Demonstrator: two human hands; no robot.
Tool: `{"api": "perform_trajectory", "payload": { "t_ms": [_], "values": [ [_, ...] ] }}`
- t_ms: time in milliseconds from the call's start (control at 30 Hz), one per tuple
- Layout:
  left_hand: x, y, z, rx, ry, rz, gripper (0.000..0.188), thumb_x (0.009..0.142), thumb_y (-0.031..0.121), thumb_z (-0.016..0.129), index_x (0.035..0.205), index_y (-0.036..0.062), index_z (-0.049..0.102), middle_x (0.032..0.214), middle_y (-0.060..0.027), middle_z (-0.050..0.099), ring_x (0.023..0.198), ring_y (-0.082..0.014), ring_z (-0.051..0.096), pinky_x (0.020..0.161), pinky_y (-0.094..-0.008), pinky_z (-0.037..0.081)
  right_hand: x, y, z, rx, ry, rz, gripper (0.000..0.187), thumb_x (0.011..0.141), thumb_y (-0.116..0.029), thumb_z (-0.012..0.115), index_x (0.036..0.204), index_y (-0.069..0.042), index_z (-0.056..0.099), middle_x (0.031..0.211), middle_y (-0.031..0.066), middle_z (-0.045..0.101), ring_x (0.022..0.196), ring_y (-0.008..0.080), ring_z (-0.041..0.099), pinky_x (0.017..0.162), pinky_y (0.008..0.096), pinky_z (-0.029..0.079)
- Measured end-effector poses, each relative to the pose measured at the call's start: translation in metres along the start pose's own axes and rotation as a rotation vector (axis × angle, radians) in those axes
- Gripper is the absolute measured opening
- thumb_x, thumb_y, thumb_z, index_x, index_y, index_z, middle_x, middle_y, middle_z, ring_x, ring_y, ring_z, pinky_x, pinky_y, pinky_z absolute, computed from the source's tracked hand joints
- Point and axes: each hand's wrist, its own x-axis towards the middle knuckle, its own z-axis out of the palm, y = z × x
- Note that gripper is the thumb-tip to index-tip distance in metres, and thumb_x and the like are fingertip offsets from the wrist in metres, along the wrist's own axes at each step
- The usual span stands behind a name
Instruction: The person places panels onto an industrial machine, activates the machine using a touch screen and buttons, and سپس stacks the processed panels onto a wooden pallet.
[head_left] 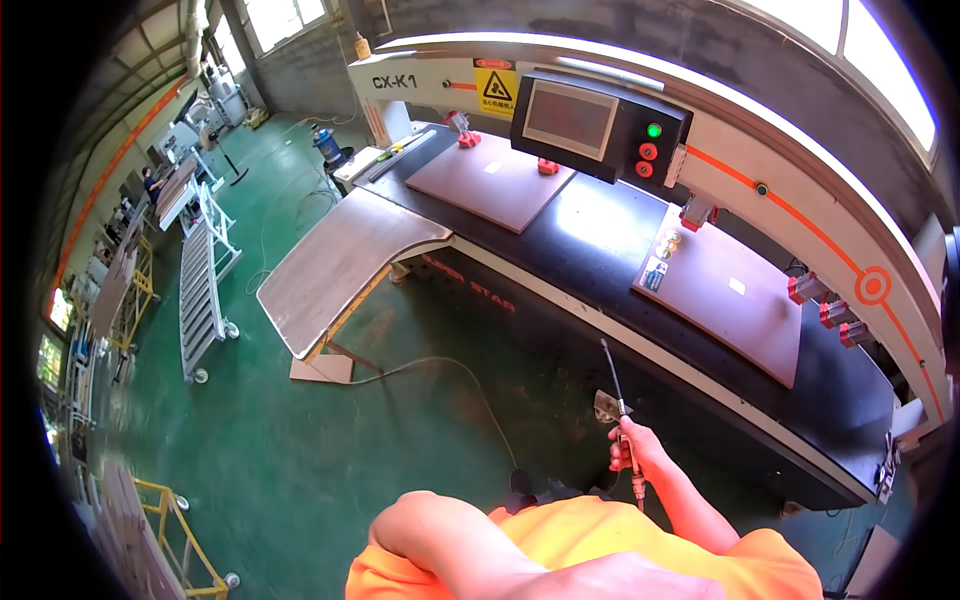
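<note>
My right hand [638, 450] is wrapped round an air blow gun [616, 385], whose thin nozzle tilts up toward the front edge of a long machine bed [598, 225]. A hose fitting hangs below the grip. My left forearm bends across my orange shirt [570, 530], and my left hand [640, 580] lies at the lower edge of the picture with its fingers out of sight. On the black bed rest two brown panels, the left panel [480, 190] and the right panel [715, 310]. Small stickers lie on the right one.
A control box [600, 120] with a screen and buttons hangs on the machine's white beam [800, 190]. Red-footed clamps [698, 212] sit beneath it. A sloping side table [345, 265] adjoins the bed. A thin hose [440, 360] crosses the green floor. Roller racks [200, 300] stand left.
</note>
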Motion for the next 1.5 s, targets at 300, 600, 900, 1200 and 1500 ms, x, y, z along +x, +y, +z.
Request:
{"api": "perform_trajectory", "payload": {
  "t_ms": [300,600,900,1200,1500],
  "values": [
    [-0.028,0.051,-0.016,-0.3,0.217,0.022,0.019,0.089,0.012,0.063,0.081,0.0054,0.046,0.07,-0.0192,0.056,0.066,-0.0327,0.058,0.07,-0.0409,0.049,0.009,-0.004,0.055,-0.088,0.075,-0.056,0.046,0.098,-0.048,0.046,0.092,-0.003,0.054,0.057,0.0048,0.049,0.042,0.0149,0.048,0.043,0.0304,0.045],
    [-0.021,0.065,-0.162,0.732,-0.387,0.117,0.012,0.089,0.007,0.061,0.082,-0.0012,0.056,0.093,-0.0177,0.064,0.08,-0.0293,0.065,0.071,-0.0379,0.054,0.02,-0.021,0.07,-0.089,0.067,-0.122,0.047,0.098,-0.048,0.046,0.093,-0.002,0.055,0.059,0.0064,0.053,0.043,0.0169,0.053,0.047,0.0333,0.051],
    [-0.485,0.137,-0.611,2.103,-0.284,-1.666,0.036,0.09,0.036,0.049,0.093,0.0061,0.068,0.101,-0.0167,0.068,0.092,-0.0338,0.066,0.079,-0.0465,0.051,0.042,-0.019,0.053,0.106,0.119,-0.085,0.046,0.098,-0.048,0.045,0.094,-0.003,0.054,0.061,0.0072,0.055,0.047,0.0212,0.056,0.052,0.0393,0.054],
    [-0.529,0.198,-0.55,1.387,1.431,-1.594,0.018,0.085,0.023,0.062,0.085,0.0052,0.064,0.08,-0.0121,0.066,0.07,-0.0247,0.066,0.056,-0.0381,0.051,0.046,-0.03,0.044,-0.005,0.163,-0.069,0.046,0.099,-0.048,0.043,0.093,-0.004,0.055,0.059,0.0053,0.054,0.044,0.0181,0.054,0.048,0.0358,0.052],
    [-0.282,0.042,-0.526,1.272,0.809,-0.97,0.034,0.088,0.017,0.067,0.113,-0.004,0.06,0.089,-0.0071,0.068,0.077,-0.0125,0.064,0.066,-0.0238,0.051,0.041,-0.028,0.083,-0.301,-0.066,-0.1,0.048,0.099,-0.047,0.046,0.093,-0.002,0.058,0.056,0.0048,0.052,0.042,0.0139,0.05,0.044,0.0295,0.045]
  ]
}}
